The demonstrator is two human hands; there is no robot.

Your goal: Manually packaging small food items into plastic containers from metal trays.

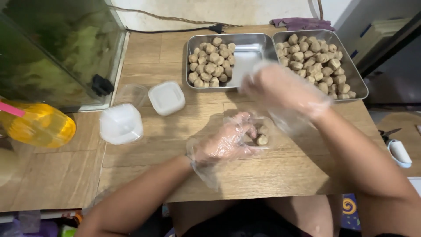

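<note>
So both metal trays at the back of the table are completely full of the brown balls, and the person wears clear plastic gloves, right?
Not quite. In the head view only the right tray is full; the left tray holds brown balls in its left half, the rest bare. Both the left hand and right hand wear clear gloves.

Brown balls (259,137) in clear container (269,131)

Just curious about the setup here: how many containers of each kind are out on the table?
Metal trays: 2
White plastic tubs: 2
Clear tub at the left hand: 1
Total: 5
</note>
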